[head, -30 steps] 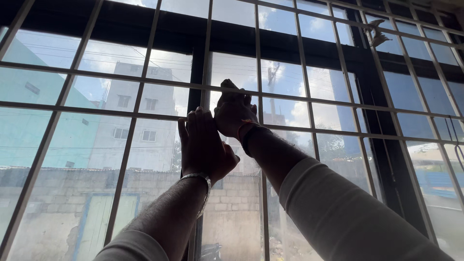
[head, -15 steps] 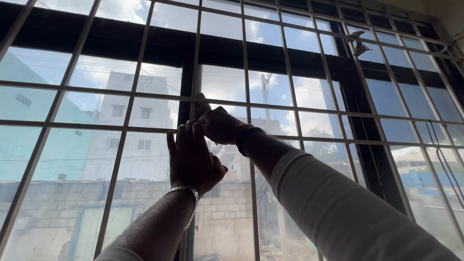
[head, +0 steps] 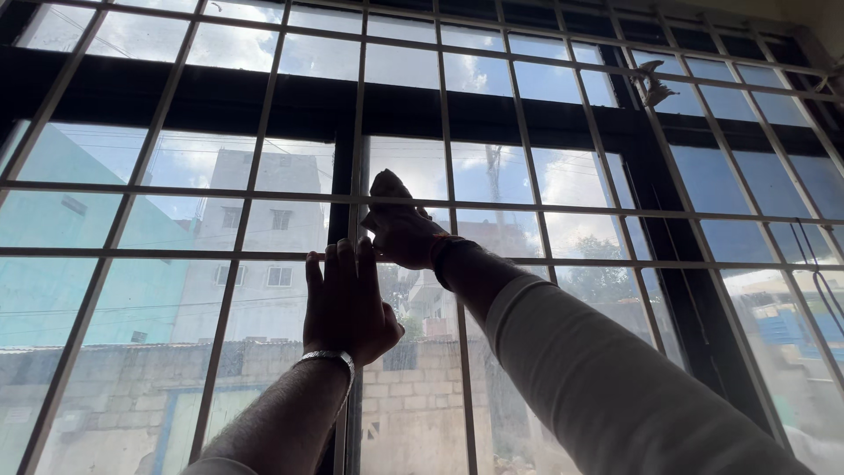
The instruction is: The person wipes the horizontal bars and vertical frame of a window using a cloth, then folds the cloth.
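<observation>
Head view. The camera looks up at a large window fitted with a grey metal grille of thin bars (head: 440,114) in front of dark-framed glass panes (head: 492,171). Both arms rise from the lower edge of the frame toward its centre.

Left hand (head: 345,299): centre of the frame, just below the middle. It is open and flat, fingers together and pointing upward, and appears pressed against the dark vertical window frame post (head: 341,176) or the glass just beside it. It holds nothing. A silver metal bracelet (head: 327,359) sits on the wrist.

Right hand (head: 400,230): just above and to the right of the left hand, nearly touching its fingertips. It is curled, with something pale showing above the knuckles, possibly a crumpled cloth (head: 387,185), against the pane. The silhouette is too dark to confirm what it is or how firmly it is gripped. A dark band with an orange thread (head: 442,249) circles the wrist; the forearm wears a pale long sleeve (head: 598,378).

Key relation: the post runs vertically, its long axis up and down the frame, directly above the left hand. The right hand lies to the right of the post, higher up the glass, and is the nearer hand to the upper pane.

Beyond the glass: pale multi-storey buildings (head: 255,255), a grey block wall (head: 114,387), blue sky with cloud.
</observation>
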